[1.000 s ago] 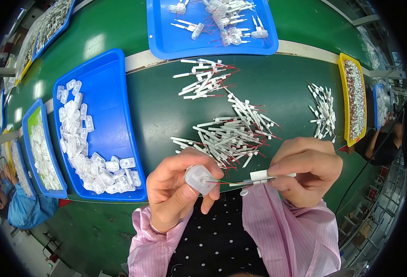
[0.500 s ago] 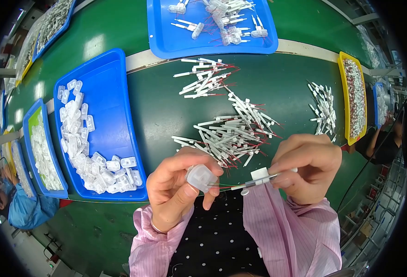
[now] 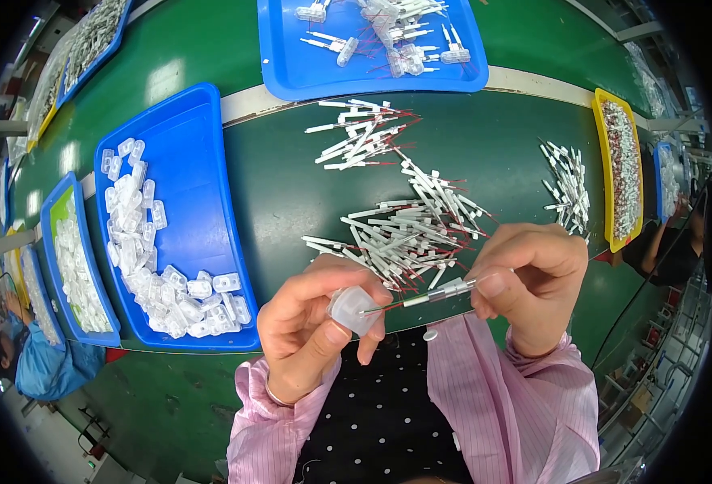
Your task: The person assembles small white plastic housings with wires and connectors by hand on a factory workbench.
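Note:
Between the thumb and fingers of my left hand is a translucent white plastic housing, its opening turned to the right. My right hand pinches the right end of a slim white wired stick. Thin red and green wires run from the stick's left end to the housing's opening; how far they reach inside I cannot tell. Beyond my hands lies a heap of similar white sticks with red wires on the green table, with a smaller pile farther back.
At the left a blue tray holds many clear housings. Another blue tray, at the back, carries housings with sticks attached. More sticks lie at the right, beside a yellow tray of small parts. A person in blue sits far left.
My right hand has shifted slightly left and up, and the stick has turned, so its white block no longer stands up. My left hand stays nearly still with the housing.

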Motion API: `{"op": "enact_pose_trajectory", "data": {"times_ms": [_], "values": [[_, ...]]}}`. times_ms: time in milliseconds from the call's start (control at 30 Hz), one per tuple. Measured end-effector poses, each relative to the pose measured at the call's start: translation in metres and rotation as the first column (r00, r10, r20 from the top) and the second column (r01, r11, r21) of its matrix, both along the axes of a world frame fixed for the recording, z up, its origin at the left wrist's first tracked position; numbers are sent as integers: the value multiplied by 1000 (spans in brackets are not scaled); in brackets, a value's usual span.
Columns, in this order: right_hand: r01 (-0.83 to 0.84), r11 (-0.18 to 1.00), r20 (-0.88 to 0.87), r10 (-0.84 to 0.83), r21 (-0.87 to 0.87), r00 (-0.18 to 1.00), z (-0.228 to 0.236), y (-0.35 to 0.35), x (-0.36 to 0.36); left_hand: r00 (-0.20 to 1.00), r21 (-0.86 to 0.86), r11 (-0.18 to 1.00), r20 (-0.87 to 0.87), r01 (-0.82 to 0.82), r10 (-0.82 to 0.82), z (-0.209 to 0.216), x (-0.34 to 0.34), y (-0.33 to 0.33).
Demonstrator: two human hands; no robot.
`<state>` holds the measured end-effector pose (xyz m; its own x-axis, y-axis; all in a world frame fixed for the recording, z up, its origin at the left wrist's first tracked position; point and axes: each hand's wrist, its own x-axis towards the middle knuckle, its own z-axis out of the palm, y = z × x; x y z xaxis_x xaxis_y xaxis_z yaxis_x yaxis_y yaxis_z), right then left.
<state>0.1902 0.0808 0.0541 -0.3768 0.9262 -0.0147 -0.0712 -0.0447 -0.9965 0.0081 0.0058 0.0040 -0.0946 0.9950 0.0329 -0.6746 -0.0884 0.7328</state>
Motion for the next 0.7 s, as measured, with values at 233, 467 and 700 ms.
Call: {"op": "enact_pose_trajectory", "data": {"times_ms": [233,467,700], "values": [[-72,947,180,16,312,984,6,2,0,997,11,1000,-68,-28,29,-1,-2,-1],[-205,769,276,39,605,960,16,3,-4,996,61,998,-92,18,-13,-2,-7,-3],[-304,709,297,139,636,945,21,17,1,991,48,999,-130,9,-2,-1,-9,-5]]}}
